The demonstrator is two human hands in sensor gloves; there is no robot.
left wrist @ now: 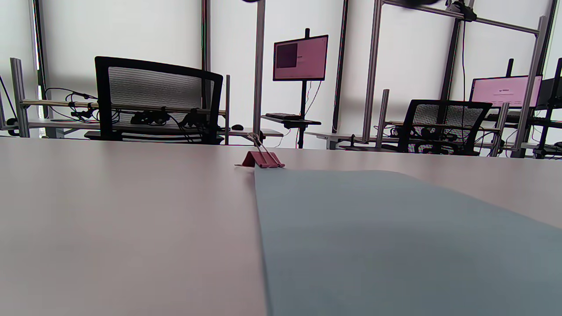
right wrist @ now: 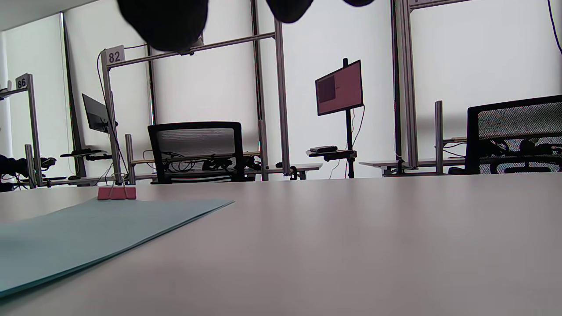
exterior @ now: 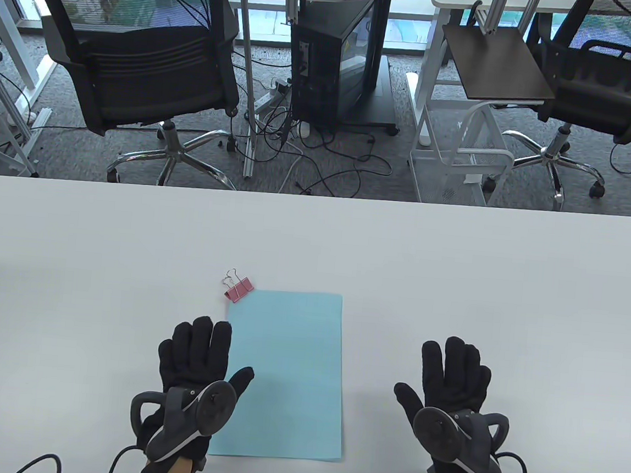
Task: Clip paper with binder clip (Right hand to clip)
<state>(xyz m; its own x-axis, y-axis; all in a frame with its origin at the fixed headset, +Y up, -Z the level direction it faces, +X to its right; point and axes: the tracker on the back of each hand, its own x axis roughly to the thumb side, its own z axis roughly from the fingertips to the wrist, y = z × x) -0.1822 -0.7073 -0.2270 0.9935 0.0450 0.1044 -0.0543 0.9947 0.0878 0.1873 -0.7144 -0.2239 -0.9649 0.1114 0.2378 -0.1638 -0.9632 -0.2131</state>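
A light blue sheet of paper (exterior: 284,372) lies flat on the white table (exterior: 456,271) near the front edge. A pink binder clip (exterior: 238,288) with silver wire handles sits at the paper's far left corner; it also shows in the left wrist view (left wrist: 262,159) and the right wrist view (right wrist: 116,193). My left hand (exterior: 203,356) lies flat and open at the paper's left edge, thumb over the paper. My right hand (exterior: 449,378) lies flat and open on the table, right of the paper and apart from it. Both hands hold nothing.
Beyond the table's far edge stand office chairs (exterior: 142,67), a computer tower (exterior: 330,66), a white wire cart (exterior: 466,150) and floor cables. A cable runs from each glove at the table's front edge.
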